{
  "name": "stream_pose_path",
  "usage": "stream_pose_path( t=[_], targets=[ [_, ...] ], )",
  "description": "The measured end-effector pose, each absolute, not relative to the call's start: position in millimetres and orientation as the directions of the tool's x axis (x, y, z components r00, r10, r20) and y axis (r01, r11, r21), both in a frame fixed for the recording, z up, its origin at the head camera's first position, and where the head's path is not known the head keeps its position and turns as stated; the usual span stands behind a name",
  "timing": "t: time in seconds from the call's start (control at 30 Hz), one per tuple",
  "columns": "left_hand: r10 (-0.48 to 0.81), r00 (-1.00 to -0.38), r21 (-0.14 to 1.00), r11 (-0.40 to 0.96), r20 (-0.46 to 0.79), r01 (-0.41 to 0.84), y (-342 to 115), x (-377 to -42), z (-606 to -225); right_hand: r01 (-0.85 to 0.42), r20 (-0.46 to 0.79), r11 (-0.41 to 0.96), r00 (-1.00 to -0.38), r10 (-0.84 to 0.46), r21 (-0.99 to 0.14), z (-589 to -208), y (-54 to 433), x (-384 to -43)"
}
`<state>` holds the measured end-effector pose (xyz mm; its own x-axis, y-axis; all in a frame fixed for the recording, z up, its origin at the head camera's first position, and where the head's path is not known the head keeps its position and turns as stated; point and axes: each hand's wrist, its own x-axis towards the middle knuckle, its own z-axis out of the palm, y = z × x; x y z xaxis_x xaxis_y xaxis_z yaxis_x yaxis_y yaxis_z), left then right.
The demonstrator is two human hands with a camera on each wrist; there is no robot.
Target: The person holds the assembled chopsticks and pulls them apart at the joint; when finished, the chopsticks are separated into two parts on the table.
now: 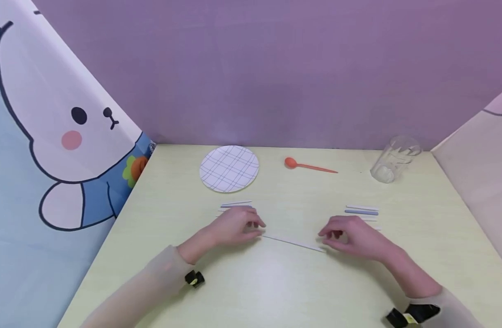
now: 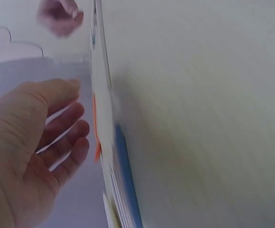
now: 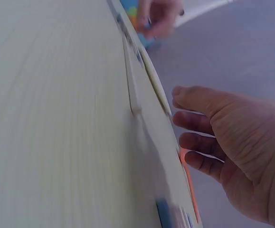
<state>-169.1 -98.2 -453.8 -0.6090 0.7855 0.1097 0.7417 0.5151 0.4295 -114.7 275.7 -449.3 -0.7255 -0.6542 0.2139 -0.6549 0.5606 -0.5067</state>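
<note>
A thin white stick (image 1: 293,243) lies slantwise on the table between the two hands. At its left end is my left hand (image 1: 236,226), thumb and fingers apart with nothing between them in the left wrist view. My right hand (image 1: 355,238) hovers by the other end, fingers loosely bent and holding nothing; a gap separates it from the stick's tip (image 3: 136,110) in the right wrist view. Behind the left hand, and partly hidden by it, is a group of white and blue sticks (image 1: 236,203). A similar group, with a blue stick (image 1: 361,212), lies behind the right hand.
A round white plate (image 1: 229,168) with a blue grid pattern lies at the back left. Right of it are an orange spoon (image 1: 316,168) and a clear glass mug (image 1: 392,159). A purple backdrop (image 1: 275,73) rises behind the table (image 1: 251,291).
</note>
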Motion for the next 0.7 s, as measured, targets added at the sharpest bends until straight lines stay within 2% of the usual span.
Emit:
stream_pose_path(
  t=[0.2,0.7],
  targets=[
    [0.817,-0.569,0.381,0.5,0.089,0.778,-62,-169,-450,-0.671,0.155,0.532,-0.684,-0.712,-0.516,-454,240,-130],
    [0.837,-0.547,0.36,0.513,-0.009,0.779,-37,-168,-456,-0.619,-0.004,0.601,-0.695,-0.719,-0.506,-461,218,-135]
  ],
)
